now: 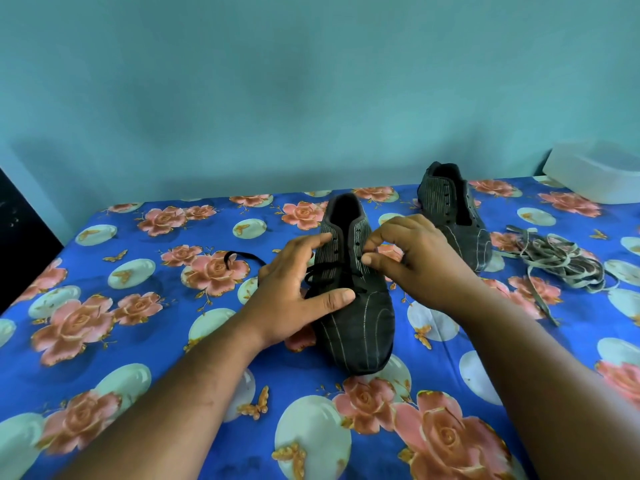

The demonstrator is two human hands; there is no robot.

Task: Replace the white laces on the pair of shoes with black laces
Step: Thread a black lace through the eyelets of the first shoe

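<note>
A dark striped shoe (pixel 360 327) lies in the middle of the floral sheet, toe towards me. A black lace (pixel 239 255) is threaded through its lower eyelets, and one end trails off to the left. My left hand (pixel 294 289) holds the shoe's left side, thumb across the vamp and index finger on the left eyelet flap. My right hand (pixel 412 261) has its fingers curled and pinches at the right eyelet row, where the lace's other end is mostly hidden. The second shoe (pixel 450 209) stands behind to the right without a lace. The removed white laces (pixel 561 263) lie piled at the right.
The blue floral sheet (pixel 145 341) covers the whole surface. A white plastic container (pixel 595 174) sits at the back right corner. Dark furniture (pixel 20 237) stands at the left edge, and a teal wall runs close behind the shoes.
</note>
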